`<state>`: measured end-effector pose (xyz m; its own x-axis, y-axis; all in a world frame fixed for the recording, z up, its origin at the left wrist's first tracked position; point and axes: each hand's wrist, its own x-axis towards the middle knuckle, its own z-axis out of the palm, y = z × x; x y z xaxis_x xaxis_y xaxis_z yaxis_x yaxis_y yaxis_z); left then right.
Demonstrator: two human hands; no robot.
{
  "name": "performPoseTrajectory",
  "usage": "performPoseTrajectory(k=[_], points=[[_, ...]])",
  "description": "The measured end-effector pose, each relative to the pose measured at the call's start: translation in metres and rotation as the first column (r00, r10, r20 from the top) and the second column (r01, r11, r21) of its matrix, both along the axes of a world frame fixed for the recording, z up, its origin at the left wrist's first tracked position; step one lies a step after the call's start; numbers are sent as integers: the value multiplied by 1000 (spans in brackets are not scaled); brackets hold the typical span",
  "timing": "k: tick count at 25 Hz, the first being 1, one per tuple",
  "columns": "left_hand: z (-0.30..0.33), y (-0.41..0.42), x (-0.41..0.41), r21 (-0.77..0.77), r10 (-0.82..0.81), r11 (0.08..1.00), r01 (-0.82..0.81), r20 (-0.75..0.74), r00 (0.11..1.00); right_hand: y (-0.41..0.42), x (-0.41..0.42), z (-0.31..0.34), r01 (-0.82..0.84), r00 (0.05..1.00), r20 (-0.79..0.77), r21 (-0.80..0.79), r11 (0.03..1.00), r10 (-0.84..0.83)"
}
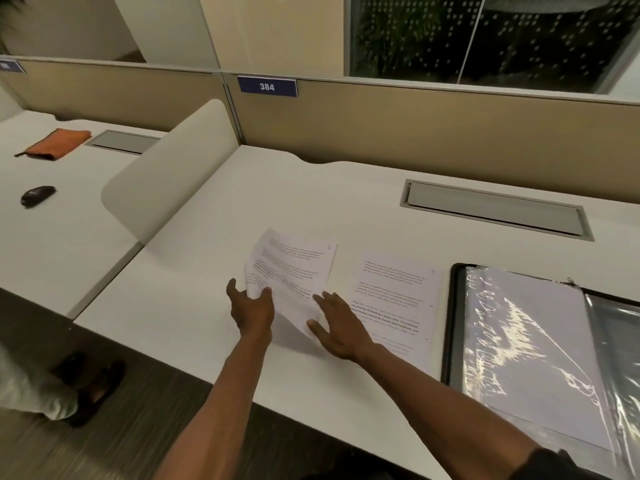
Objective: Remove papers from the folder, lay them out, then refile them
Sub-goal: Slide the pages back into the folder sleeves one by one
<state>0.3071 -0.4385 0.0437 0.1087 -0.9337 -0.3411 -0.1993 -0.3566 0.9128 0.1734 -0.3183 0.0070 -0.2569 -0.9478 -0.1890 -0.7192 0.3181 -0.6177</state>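
A printed sheet (294, 268) is held tilted above the white desk (311, 202), its near edge lifted. My left hand (251, 306) pinches its lower left corner, thumb on top. My right hand (334, 323) has straight, spread fingers at the sheet's lower right edge. A second printed sheet (398, 296) lies flat on the desk just to the right. Further right lies the open black folder (453, 323) with shiny clear sleeves (526, 348) over a white page.
A grey cable hatch (495, 211) is set into the desk behind the folder. A rounded white divider (166, 174) separates the neighbouring desk, which holds an orange cloth (57, 143) and a small black object (37, 195). A person's sandalled feet (93, 386) stand at lower left.
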Motion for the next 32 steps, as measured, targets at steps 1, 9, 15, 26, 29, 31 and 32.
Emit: performPoseTrajectory(k=[1, 9, 15, 26, 29, 31, 32], points=[[8, 1, -4, 7, 27, 1000, -26, -112, 993, 1, 0, 6, 224, 967, 144, -84, 971, -211], [38, 54, -36, 34, 9, 999, 12, -549, 835, 44, -45, 54, 556, 43, 895, 348, 755, -444], [27, 163, -74, -91, -272, 962, 257, -366, 890, 139, -88, 81, 656, 59, 931, 235, 717, -360], [-5, 446, -142, -80, -599, 801, 593, -110, 793, 462, -124, 55, 844, 37, 893, 213, 493, -449], [-7, 508, -154, -45, -636, 771, 635, -87, 767, 531, -120, 49, 865, 21, 910, 190, 464, -413], [-8, 538, -159, -15, -642, 767, 642, -56, 765, 563, -113, 50, 871, 19, 918, 180, 457, -397], [-9, 550, -160, -8, -641, 767, 642, -47, 766, 576, -108, 51, 868, 18, 929, 170, 467, -371]])
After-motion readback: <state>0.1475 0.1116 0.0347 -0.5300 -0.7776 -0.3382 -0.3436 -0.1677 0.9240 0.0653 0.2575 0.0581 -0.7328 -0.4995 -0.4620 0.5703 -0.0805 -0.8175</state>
